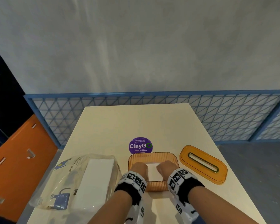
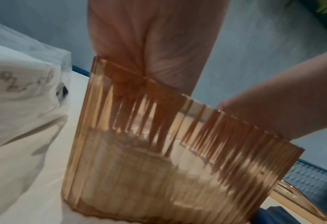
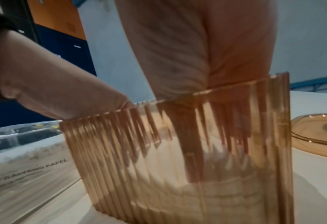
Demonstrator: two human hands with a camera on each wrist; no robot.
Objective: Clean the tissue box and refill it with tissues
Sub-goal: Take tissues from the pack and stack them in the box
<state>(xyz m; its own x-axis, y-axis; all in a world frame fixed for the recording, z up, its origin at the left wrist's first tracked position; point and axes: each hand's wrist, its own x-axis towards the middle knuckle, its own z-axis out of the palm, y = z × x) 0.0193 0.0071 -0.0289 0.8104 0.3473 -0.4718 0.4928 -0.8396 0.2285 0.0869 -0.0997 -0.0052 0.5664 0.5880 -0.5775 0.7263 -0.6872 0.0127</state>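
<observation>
The amber ribbed tissue box (image 1: 153,185) stands open-topped on the cream table (image 1: 136,120), near the front edge. A white tissue stack (image 1: 152,169) lies inside it. My left hand (image 1: 140,168) and right hand (image 1: 166,168) both reach down into the box, one on each side of the stack. Through the ribbed wall (image 2: 120,181) the left hand's fingers (image 2: 154,128) run straight down onto the stack. The right wrist view shows the right hand's fingers (image 3: 195,159) doing the same behind the wall (image 3: 120,166). The fingertips are blurred by the ribs.
The box's amber lid (image 1: 202,164) with its slot lies to the right. A clear plastic pack of tissues (image 1: 87,180) lies to the left. A purple round sticker (image 1: 140,145) sits behind the box. A white sheet (image 1: 160,203) lies in front of it.
</observation>
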